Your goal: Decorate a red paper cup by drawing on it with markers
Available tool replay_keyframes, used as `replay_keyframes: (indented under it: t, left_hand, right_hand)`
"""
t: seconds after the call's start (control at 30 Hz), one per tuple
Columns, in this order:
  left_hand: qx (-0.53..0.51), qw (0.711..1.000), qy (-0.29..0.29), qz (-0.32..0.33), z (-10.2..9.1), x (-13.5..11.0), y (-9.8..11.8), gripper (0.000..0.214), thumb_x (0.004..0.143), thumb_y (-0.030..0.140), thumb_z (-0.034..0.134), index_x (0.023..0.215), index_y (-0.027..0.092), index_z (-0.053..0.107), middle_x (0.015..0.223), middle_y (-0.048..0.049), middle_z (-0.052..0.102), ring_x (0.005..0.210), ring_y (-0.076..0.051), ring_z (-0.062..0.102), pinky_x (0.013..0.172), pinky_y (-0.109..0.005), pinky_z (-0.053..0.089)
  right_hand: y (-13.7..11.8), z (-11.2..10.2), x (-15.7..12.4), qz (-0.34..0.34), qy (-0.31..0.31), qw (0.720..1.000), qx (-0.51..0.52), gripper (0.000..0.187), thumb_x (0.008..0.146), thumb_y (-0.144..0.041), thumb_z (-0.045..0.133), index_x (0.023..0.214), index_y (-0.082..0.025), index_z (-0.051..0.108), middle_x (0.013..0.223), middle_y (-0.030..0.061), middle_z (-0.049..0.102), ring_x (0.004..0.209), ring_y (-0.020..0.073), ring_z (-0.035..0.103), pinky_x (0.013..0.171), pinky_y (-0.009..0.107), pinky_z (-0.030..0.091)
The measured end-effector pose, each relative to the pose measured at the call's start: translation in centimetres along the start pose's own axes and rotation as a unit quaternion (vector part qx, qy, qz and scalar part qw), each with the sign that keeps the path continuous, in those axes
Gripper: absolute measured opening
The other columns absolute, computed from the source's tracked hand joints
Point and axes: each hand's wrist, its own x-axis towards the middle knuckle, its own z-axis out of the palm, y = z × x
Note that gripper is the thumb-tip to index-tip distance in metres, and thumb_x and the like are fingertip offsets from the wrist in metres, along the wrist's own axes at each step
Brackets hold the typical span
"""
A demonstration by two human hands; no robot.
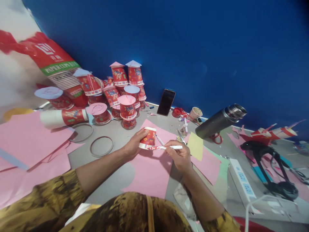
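Observation:
My left hand point(134, 144) is closed round a red paper cup point(148, 138) held upside down on a pink paper sheet point(151, 166). My right hand point(180, 156) pinches a white pen point(169, 147) with its tip against the cup's rim. Both hands meet over the grey table point(109, 178) in front of me.
A pile of red cups with pink and pale blue paper lids point(120, 93) stands at the back left beside a sleeve of paper cups point(60, 74). Two wire rings point(101, 146), a phone point(166, 102), a steel flask point(220, 120), scissors, a power strip point(241, 180) and more pink sheets point(26, 138) lie around.

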Motion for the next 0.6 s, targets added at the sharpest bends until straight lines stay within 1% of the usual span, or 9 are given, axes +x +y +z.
replay_keyframes:
  t: [0.1,0.23,0.33,0.47,0.6]
  left_hand:
    - [0.01,1.0,-0.006,0.001,0.0,-0.04,-0.07,0.039,0.083,0.048,0.09,0.098,0.015,0.076,0.083,-0.0071,0.076,0.069,-0.02,0.07,0.066,-0.031,0.06]
    - [0.018,1.0,-0.01,0.007,0.06,-0.13,-0.1,0.038,0.083,0.047,0.09,0.1,0.015,0.077,0.082,-0.006,0.074,0.068,-0.019,0.069,0.064,-0.029,0.058]
    - [0.022,1.0,-0.012,0.009,0.13,-0.2,-0.09,0.039,0.083,0.047,0.089,0.1,0.015,0.077,0.082,-0.0061,0.074,0.069,-0.02,0.069,0.065,-0.03,0.059]
    - [0.027,1.0,-0.011,0.009,0.23,-0.3,-0.04,0.039,0.084,0.046,0.089,0.103,0.015,0.077,0.083,-0.006,0.074,0.069,-0.019,0.069,0.064,-0.028,0.057]
    - [0.026,1.0,-0.012,0.005,0.25,-0.27,-0.03,0.038,0.083,0.047,0.089,0.101,0.015,0.077,0.082,-0.0057,0.074,0.068,-0.02,0.068,0.065,-0.03,0.059]
  right_hand:
    - [-0.29,-0.05,0.11,-0.022,0.012,0.999,-0.022,0.014,0.096,-0.034,0.074,0.093,-0.023,0.082,0.074,0.0013,0.074,0.063,0.0157,0.062,0.06,0.027,0.048]
    - [-0.43,-0.12,0.16,-0.032,-0.016,0.999,-0.031,0.015,0.095,-0.034,0.073,0.091,-0.023,0.081,0.073,0.0011,0.072,0.063,0.0165,0.061,0.06,0.028,0.047]
    - [-0.44,-0.13,0.12,-0.031,-0.002,0.999,-0.044,0.015,0.096,-0.035,0.072,0.092,-0.023,0.081,0.074,0.0008,0.071,0.062,0.0162,0.059,0.06,0.028,0.046]
    - [-0.55,-0.13,0.1,-0.045,-0.026,0.998,-0.044,0.015,0.096,-0.033,0.071,0.091,-0.023,0.08,0.074,0.0002,0.07,0.061,0.0157,0.059,0.059,0.028,0.045]
    - [-0.59,-0.18,0.06,-0.051,-0.001,0.997,-0.053,0.013,0.096,-0.032,0.072,0.093,-0.023,0.08,0.075,0.0,0.07,0.061,0.0154,0.058,0.06,0.028,0.045]
